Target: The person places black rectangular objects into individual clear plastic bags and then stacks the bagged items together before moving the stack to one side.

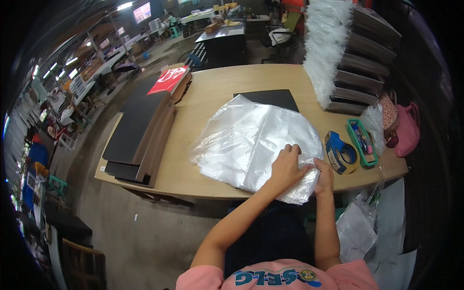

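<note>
A pile of clear plastic bags (241,140) lies spread over the table in front of me, its near corner hanging over the front edge. My left hand (289,166) rests on the right part of the pile, fingers bent and thumb out to the right, with gathered plastic between them. Beside it, my right hand (324,176) pinches the raised right edge of the plastic. The two hands almost meet there. From under the far side of the pile a flat black board (270,99) sticks out.
Stacked black boards (137,128) fill the table's left side, a red packet (169,79) behind them. To the right stand a blue tape dispenser (340,152), a green tray of pens (361,142) and a pink bag (407,128). A tall plastic-wrapped stack (328,53) rises at the back right.
</note>
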A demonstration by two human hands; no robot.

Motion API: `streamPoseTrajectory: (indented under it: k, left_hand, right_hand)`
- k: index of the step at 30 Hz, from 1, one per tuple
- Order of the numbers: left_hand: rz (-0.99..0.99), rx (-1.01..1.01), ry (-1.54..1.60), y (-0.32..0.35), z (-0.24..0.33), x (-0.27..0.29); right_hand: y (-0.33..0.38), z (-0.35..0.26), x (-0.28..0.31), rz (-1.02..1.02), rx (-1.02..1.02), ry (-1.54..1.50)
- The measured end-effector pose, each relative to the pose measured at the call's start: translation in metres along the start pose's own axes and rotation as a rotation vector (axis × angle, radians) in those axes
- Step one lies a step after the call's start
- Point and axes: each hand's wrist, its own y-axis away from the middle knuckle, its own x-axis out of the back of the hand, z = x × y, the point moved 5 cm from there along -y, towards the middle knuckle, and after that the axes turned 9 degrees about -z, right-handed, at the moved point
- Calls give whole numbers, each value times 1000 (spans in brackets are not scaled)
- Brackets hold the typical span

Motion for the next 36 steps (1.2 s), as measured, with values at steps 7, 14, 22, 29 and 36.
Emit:
streamPoseTrajectory:
  k: [7, 14, 22, 29, 36]
  left_hand:
    - [-34, 40, -2, -4, -25, -23]
    - [-247, 266, 488, -8, -68, -13]
    - [-197, 7, 293, -5, -45, -16]
    - [-191, -76, -221, -2, 0, -17]
    - [306, 65, 624, -24, -93, 76]
  right_hand:
    - [2, 3, -2, -29, -31, -25]
    - [5, 0, -5, 22, -8, 57]
    - [1, -11, -14, 55, -5, 200]
    - [4, -9, -14, 57, -38, 85]
    - [5, -9, -16, 18, 59, 403]
